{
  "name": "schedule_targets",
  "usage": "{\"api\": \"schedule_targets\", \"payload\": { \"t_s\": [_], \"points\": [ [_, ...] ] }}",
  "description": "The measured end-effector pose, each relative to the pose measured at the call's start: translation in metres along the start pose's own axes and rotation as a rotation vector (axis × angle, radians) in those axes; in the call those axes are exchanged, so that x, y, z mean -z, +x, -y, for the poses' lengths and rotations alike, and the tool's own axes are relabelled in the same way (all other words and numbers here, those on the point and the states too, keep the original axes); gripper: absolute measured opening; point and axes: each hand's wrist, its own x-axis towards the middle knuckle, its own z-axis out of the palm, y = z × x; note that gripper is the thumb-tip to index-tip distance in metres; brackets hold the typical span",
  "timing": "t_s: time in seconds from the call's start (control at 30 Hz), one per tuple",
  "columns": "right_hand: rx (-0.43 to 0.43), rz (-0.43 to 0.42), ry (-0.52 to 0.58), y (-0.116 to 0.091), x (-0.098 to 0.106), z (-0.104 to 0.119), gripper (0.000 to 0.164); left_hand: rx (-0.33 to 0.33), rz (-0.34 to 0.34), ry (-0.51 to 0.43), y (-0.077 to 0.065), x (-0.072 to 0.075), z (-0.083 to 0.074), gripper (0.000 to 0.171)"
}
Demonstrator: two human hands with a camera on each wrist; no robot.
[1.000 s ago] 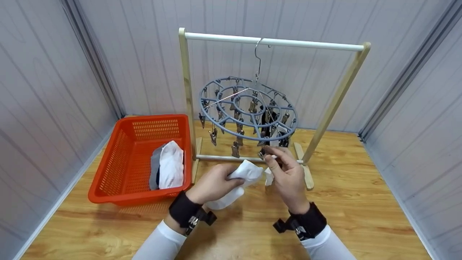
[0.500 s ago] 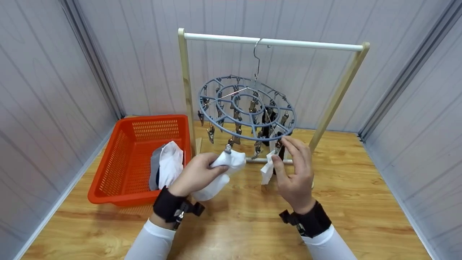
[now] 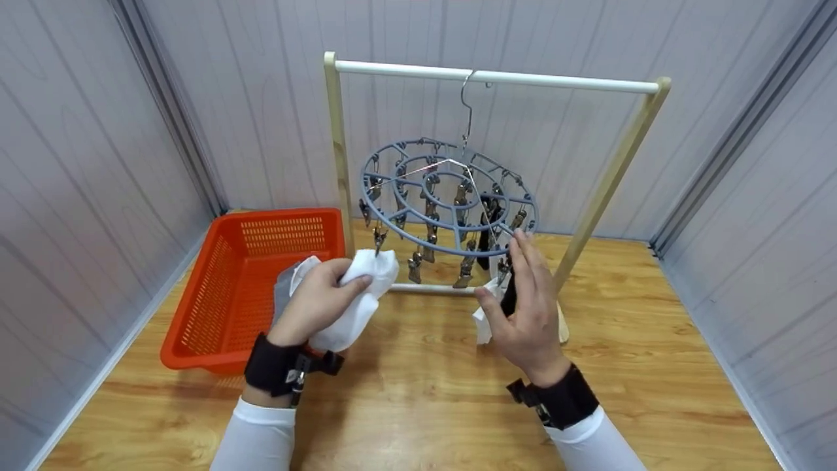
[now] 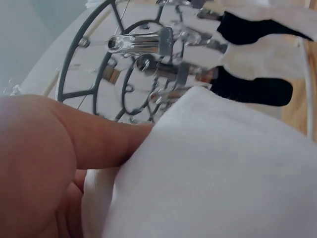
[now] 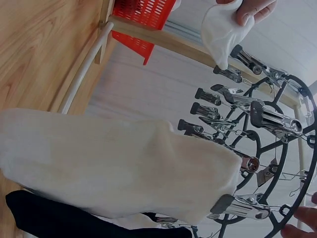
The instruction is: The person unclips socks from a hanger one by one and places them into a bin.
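A white sock (image 3: 356,307) is pinched between the thumb and fingers of my left hand (image 3: 314,301), its top just below a metal clip (image 3: 379,239) at the left front of the round drying hanger (image 3: 418,241). Whether that clip touches the sock is unclear. At the hanger's right front, my right hand (image 3: 533,314) has its fingers straight, with the fingertips at the outer ring. Beside it, another white sock (image 5: 119,163) hangs from a clip (image 5: 247,206), as the right wrist view shows. A black sock (image 5: 64,215) hangs next to that one.
An orange basket (image 3: 186,314) stands at the left with grey and white cloth (image 3: 282,294) inside. The hanger hooks over the white bar (image 3: 556,78) of a wooden rack (image 3: 608,183). Several bare clips dangle from the rings. Panelled walls enclose three sides.
My left hand has carried the white sock leftward, from the front middle to the hanger's left front. My right hand has left a front clip, shifted slightly right, and straightened its fingers.
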Motion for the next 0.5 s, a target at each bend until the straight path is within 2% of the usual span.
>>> {"api": "schedule_targets", "payload": {
  "t_s": [0.2, 0.4, 0.5],
  "points": [
    [-0.036, 0.043, -0.059, -0.002, 0.0, 0.0, 0.079, 0.042, -0.088, 0.017, 0.0, 0.015, 0.008, 0.024],
    [-0.036, 0.047, -0.061, -0.001, 0.0, 0.001, 0.081, 0.049, -0.146, 0.023, 0.003, 0.026, 0.02, 0.024],
    [-0.036, 0.048, -0.055, -0.002, 0.0, 0.001, 0.082, 0.079, -0.172, 0.043, 0.004, 0.032, 0.025, 0.024]
  ]
}}
